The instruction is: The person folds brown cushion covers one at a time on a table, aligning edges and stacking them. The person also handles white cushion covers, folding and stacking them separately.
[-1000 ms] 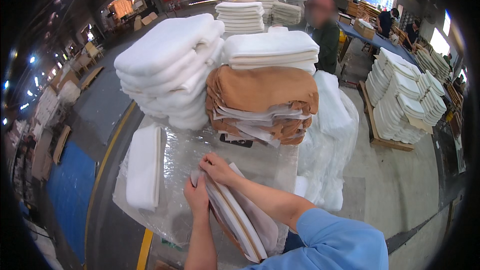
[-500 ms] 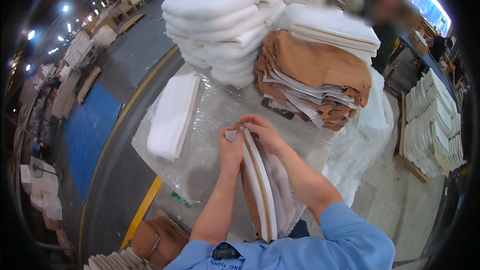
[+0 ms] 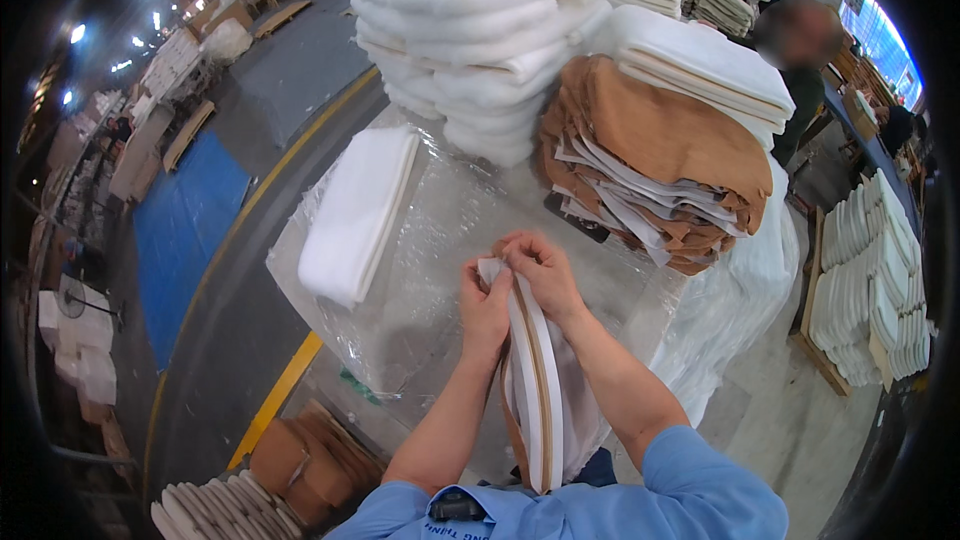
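Observation:
A layered cushion pad, white with a tan line along its edge, stands on its side against my front. Around it hangs a brown fabric cover with a pale lining, spread open along the pad's edge. My left hand is closed on the cover at its far end, thumb pressed on the pale lining. Beside it, my right hand pinches the brown edge of the same cover. The fingertips of both hands nearly meet, and the exact grip between them is partly hidden.
Plastic film wraps the work surface. A folded white pad lies at its left. Behind stand a tall stack of white wadding and a pile of brown covers. Finished-looking brown pieces sit lower left. A person stands far right.
My view has shifted, so the surroundings sit slightly differently. Both hands stay at the cover's far end; my right fingers have curled in closer to my left hand.

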Motion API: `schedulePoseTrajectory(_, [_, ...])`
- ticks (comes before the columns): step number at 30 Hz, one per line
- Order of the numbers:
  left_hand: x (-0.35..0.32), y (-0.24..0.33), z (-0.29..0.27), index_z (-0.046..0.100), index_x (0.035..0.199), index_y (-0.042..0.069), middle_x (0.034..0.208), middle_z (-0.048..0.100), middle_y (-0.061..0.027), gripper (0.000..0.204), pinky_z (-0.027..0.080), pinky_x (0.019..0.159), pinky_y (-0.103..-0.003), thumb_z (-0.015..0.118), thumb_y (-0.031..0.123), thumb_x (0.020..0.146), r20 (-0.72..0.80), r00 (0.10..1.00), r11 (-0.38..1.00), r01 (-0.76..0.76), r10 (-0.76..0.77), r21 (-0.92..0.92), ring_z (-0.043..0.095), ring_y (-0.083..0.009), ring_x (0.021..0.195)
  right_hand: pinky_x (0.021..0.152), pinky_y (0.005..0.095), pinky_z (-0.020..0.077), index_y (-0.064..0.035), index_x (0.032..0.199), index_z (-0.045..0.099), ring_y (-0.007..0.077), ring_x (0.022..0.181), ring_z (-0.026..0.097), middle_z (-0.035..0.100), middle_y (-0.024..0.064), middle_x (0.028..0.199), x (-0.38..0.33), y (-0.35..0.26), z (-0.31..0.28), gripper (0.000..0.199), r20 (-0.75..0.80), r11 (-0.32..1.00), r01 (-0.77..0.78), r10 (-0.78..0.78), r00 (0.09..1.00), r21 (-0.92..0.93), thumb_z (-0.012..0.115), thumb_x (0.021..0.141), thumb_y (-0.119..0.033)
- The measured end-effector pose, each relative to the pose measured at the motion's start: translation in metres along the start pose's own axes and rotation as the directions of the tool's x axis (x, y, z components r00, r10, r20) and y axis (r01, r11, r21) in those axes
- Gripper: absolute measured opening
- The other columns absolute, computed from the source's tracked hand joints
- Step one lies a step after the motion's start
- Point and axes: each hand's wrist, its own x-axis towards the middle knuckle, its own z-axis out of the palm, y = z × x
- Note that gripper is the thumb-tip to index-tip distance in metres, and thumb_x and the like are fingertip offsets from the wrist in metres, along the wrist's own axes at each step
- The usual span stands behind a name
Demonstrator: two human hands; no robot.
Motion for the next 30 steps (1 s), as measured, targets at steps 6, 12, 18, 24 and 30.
schedulePoseTrajectory(6, [0.003, -0.003, -0.002, 0.052, 0.127, 0.002, 0.119, 0.061, -0.0109, 0.032, 0.051, 0.096, -0.032, 0.064, 0.008, 0.098, -0.035, 0.999, 1.000, 0.007, -0.006, 0.018, 0.062, -0.0174, 0.109, 0.097, 0.0294, 0.0471, -0.0034, 0.117, 0.065, 0.0137, 0.103, 0.060, 0.068, 0.0025, 0.110, 0.005, -0.006, 0.004, 0.014, -0.005, 0.954, -0.226, 0.232, 0.973, 0.194, 0.059, 0.105, -0.010])
schedulePoseTrajectory(12, [0.001, 0.004, 0.000, 0.052, 0.128, 0.003, 0.117, 0.063, -0.0091, 0.031, 0.052, 0.092, -0.032, 0.064, 0.007, 0.099, -0.052, 0.998, 1.000, -0.017, 0.019, 0.022, 0.063, -0.0162, 0.106, 0.096, 0.0311, 0.0480, -0.0036, 0.118, 0.069, 0.0150, 0.108, 0.059, 0.065, 0.0027, 0.122, 0.002, -0.034, -0.011, 0.020, 0.169, 0.970, -0.231, 0.215, 0.962, 0.077, 0.063, 0.100, -0.008])
schedulePoseTrajectory(18, [0.004, 0.004, 0.005, 0.054, 0.128, 0.003, 0.117, 0.064, -0.0087, 0.029, 0.052, 0.092, -0.030, 0.063, 0.010, 0.102, -0.065, 0.997, 0.995, -0.033, 0.039, 0.096, 0.063, -0.0141, 0.106, 0.095, 0.0302, 0.0477, -0.0023, 0.101, 0.075, 0.0156, 0.108, 0.059, 0.062, 0.0037, 0.124, 0.020, -0.039, -0.008, 0.010, 0.163, 0.916, -0.039, 0.114, 0.980, -0.400, 0.069, 0.095, -0.007])
schedulePoseTrajectory(24, [0.008, 0.004, -0.012, 0.066, 0.121, -0.001, 0.113, 0.069, -0.0085, 0.026, 0.051, 0.091, -0.032, 0.059, 0.021, 0.107, -0.038, 0.997, 0.997, 0.071, -0.072, -0.021, 0.065, -0.0157, 0.102, 0.095, 0.0323, 0.0475, -0.0012, 0.097, 0.073, 0.0174, 0.106, 0.060, 0.062, 0.0048, 0.122, 0.019, -0.015, -0.002, 0.007, 0.020, 0.984, -0.113, 0.117, 0.993, -0.140, 0.069, 0.097, -0.007])
schedulePoseTrajectory(30, [-0.012, 0.017, 0.007, 0.067, 0.119, -0.003, 0.115, 0.069, -0.0159, 0.026, 0.051, 0.092, -0.037, 0.056, 0.018, 0.107, -0.093, 0.920, 0.855, -0.311, 0.381, 0.416, 0.067, -0.0283, 0.103, 0.095, 0.0296, 0.0474, -0.0011, 0.102, 0.066, 0.0163, 0.108, 0.060, 0.063, 0.0081, 0.122, -0.004, -0.014, 0.018, 0.007, -0.050, 0.912, 0.136, -0.167, 0.985, -0.387, 0.061, 0.102, -0.004])
